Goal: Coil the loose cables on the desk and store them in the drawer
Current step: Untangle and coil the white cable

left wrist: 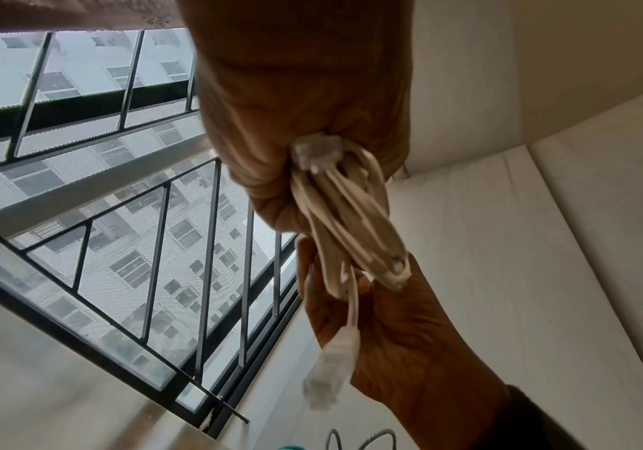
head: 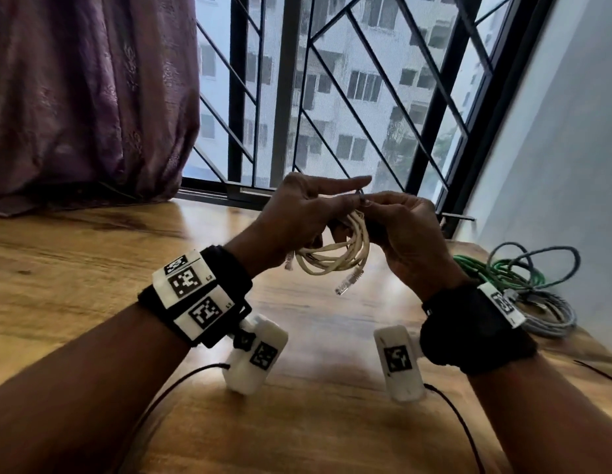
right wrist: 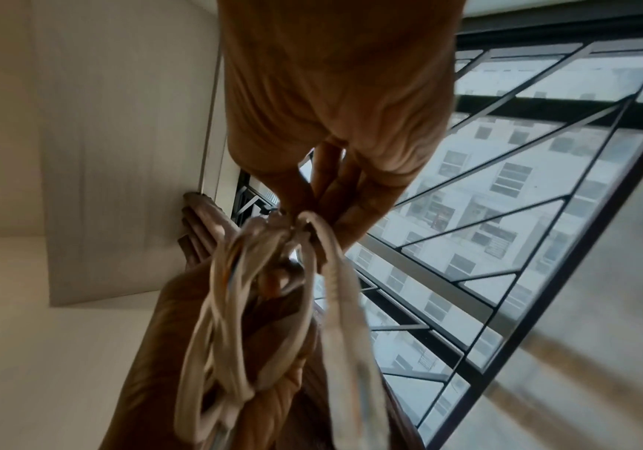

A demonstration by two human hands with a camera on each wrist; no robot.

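Coiling step: left hand (head: 297, 213) clasps the white cable (head: 335, 254) coil above the desk (head: 92, 261); right hand (head: 403, 227) pinches its top. Next, likely: secure the tail.

Left grip (head: 297, 213) curled with forefinger straight, right grip (head: 405, 222) pinching, both raised together.

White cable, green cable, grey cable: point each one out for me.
White cable (head: 335, 260): head view, on the coil's lower loops.
Green cable (head: 485, 273): head view, on the strands lying on the desk.
Grey cable (head: 550, 318): head view, on the coil's near edge.
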